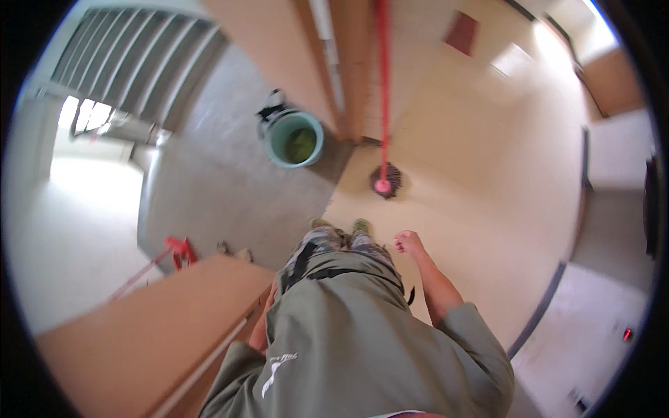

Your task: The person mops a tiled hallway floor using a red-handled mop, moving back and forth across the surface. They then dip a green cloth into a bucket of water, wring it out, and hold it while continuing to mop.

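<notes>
My right hand (pixel 408 242) hangs to the right of my legs, its fingers loosely curled, with nothing visible in it. Of my left hand (pixel 272 293) only a sliver shows beside my hip; the rest is hidden by my shirt and the edge of a door. A mop with a red handle (pixel 384 83) stands on the tiled floor ahead of my feet, its dark strand head (pixel 393 192) resting on the tiles. Left of it, a pale turquoise bucket (pixel 278 151) with something greenish inside sits on grey concrete. Neither hand touches mop or bucket.
A brown door panel (pixel 157 324) is close on my left, and another brown door (pixel 292 47) stands ahead beside the bucket. Beyond are stairs (pixel 141 57) and a red long-handled object (pixel 180 251). A dark red patch (pixel 462 33) marks the tiled floor.
</notes>
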### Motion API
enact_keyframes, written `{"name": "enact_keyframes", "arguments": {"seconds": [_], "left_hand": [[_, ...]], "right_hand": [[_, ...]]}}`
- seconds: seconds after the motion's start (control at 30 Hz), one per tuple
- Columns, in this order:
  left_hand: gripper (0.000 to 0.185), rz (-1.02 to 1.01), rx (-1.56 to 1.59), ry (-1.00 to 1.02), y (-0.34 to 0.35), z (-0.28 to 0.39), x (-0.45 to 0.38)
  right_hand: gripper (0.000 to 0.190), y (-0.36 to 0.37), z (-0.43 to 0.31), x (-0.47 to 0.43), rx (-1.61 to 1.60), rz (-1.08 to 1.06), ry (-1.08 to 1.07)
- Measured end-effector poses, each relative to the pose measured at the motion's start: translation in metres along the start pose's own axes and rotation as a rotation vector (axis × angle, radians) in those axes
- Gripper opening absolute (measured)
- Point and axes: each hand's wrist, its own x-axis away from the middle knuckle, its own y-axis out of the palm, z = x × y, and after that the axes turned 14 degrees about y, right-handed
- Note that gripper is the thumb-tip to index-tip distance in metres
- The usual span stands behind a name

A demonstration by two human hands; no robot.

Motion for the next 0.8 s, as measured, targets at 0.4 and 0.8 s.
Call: {"name": "enact_keyframes", "arguments": {"seconds": [0.4,0.8], "left_hand": [[0.024,0.205,0.215,0.177,0.009,-0.039,-0.026],[0.018,0.057,0.285,-0.404,-0.099,-0.065,-0.158]], "right_hand": [[0.020,0.072,-0.073,-0.014,0.208,-0.058,-0.019],[0.018,0.129,-0.075,-0.006,0.163,0.135,0.271]]}}
